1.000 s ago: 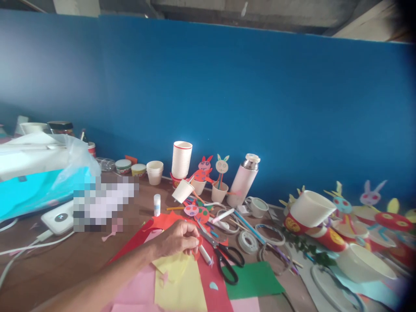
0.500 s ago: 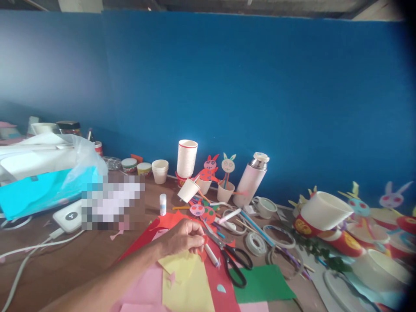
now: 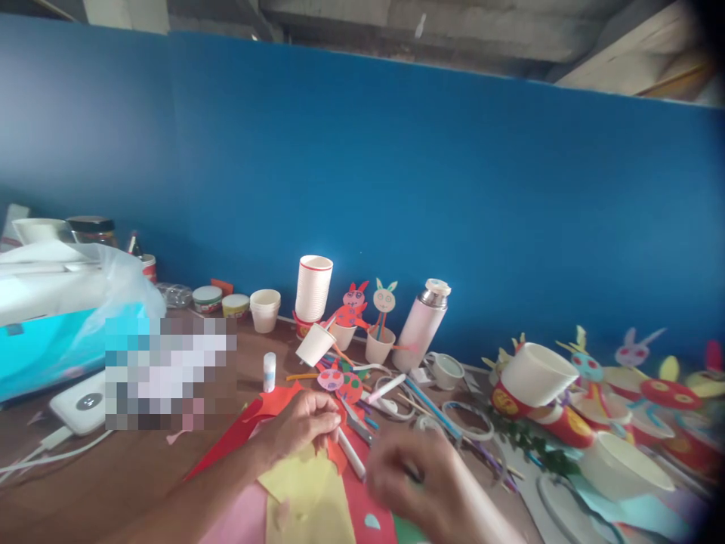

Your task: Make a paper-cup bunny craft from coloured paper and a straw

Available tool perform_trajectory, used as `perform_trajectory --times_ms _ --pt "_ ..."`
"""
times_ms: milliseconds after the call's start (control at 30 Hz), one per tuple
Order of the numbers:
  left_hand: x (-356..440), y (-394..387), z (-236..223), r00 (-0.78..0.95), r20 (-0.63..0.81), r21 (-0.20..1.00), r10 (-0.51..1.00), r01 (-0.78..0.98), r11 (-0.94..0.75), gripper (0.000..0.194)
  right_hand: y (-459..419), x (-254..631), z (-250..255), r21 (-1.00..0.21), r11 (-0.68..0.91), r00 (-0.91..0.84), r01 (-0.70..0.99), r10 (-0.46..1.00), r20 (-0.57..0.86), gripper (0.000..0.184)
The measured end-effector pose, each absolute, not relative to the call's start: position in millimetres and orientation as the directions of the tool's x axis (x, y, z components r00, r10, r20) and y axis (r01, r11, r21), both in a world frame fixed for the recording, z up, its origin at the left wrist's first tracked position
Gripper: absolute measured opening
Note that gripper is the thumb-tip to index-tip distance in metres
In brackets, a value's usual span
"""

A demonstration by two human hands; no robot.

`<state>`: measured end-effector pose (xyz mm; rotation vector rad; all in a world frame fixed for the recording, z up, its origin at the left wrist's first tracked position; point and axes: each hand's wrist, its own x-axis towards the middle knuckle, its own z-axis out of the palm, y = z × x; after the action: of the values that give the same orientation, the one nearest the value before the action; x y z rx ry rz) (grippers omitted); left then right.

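Near the middle of the table, my left hand (image 3: 306,420) is closed in a pinch on a small piece of red-orange paper (image 3: 336,456), mostly covered by the fingers. My right hand (image 3: 422,477), smeared by motion, is over the handles of the scissors (image 3: 358,425); whether its curled fingers grip them I cannot tell. The scissor blades point away, towards the red paper figures (image 3: 340,380). A white marker (image 3: 351,453) lies between the hands. Beneath them are yellow paper (image 3: 309,499) and red paper (image 3: 378,502).
A glue stick (image 3: 269,372) stands beyond my left hand. Paper cups (image 3: 315,287) and a pink thermos (image 3: 420,329) line the blue wall. Cup figures (image 3: 589,378) crowd the right. A power bank (image 3: 79,404) with a white cable sits left.
My right hand has come into view from the lower right and reached the scissor handles. My left hand keeps its pinch. The whole view has shifted with the head.
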<state>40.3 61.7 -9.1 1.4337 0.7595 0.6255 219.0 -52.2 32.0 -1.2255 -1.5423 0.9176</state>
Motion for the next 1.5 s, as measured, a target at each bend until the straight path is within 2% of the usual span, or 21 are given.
perform_trajectory --times_ms 100,133,200,267,400,567,767,900,1000,1133,1300,1500 --pt "42 65 -15 0.582 -0.084 0.996 0.809 0.05 0.067 0.021 -9 218 20 -0.934 0.172 0.08 0.312 0.975 0.206 0.016" --pt "42 66 -17 0.571 -0.093 0.996 0.816 0.05 0.079 0.022 -1 216 12 -0.95 0.153 0.098 0.271 0.978 0.185 0.014" --pt "43 66 -18 0.562 -0.111 0.994 0.82 0.065 0.09 0.025 8 210 -4 -0.973 0.122 0.069 0.196 0.988 0.137 0.014" --pt "44 65 -18 0.563 -0.13 0.991 0.816 0.096 0.092 0.026 7 203 -16 -0.973 0.151 0.052 0.174 0.985 0.162 0.015" --pt "45 58 -15 0.584 -0.099 0.992 0.806 0.119 0.035 0.026 1 193 -22 -0.969 0.151 0.008 0.196 0.988 0.155 0.017" --pt "46 52 -13 0.603 -0.117 0.983 0.789 0.182 0.007 0.021 2 194 -22 -0.939 0.11 0.122 0.325 0.98 0.157 0.015" --pt "44 57 -16 0.633 -0.159 0.975 0.758 0.221 0.02 0.019 3 197 -29 -0.961 0.104 0.125 0.257 0.982 0.139 0.017" --pt "44 58 -13 0.558 -0.19 0.963 0.808 0.268 0.042 0.018 4 198 -29 -0.959 0.1 0.154 0.265 0.977 0.145 0.015" --pt "47 56 -8 0.519 -0.147 0.97 0.842 0.244 0.019 0.021 3 196 -26 -0.964 0.083 0.133 0.253 0.984 0.12 0.014" --pt "49 57 -9 0.498 -0.093 0.982 0.862 0.187 -0.002 0.016 2 192 -22 -0.988 0.059 0.091 0.141 0.993 0.072 0.016" --pt "46 67 -19 0.527 -0.12 0.993 0.841 0.083 0.09 0.02 5 195 -21 -0.999 -0.005 0.099 -0.053 0.995 -0.01 0.02" --pt "46 67 -18 0.516 -0.12 0.992 0.848 0.096 0.081 0.017 4 198 -17 -0.985 -0.053 0.062 -0.163 0.996 -0.064 0.025"
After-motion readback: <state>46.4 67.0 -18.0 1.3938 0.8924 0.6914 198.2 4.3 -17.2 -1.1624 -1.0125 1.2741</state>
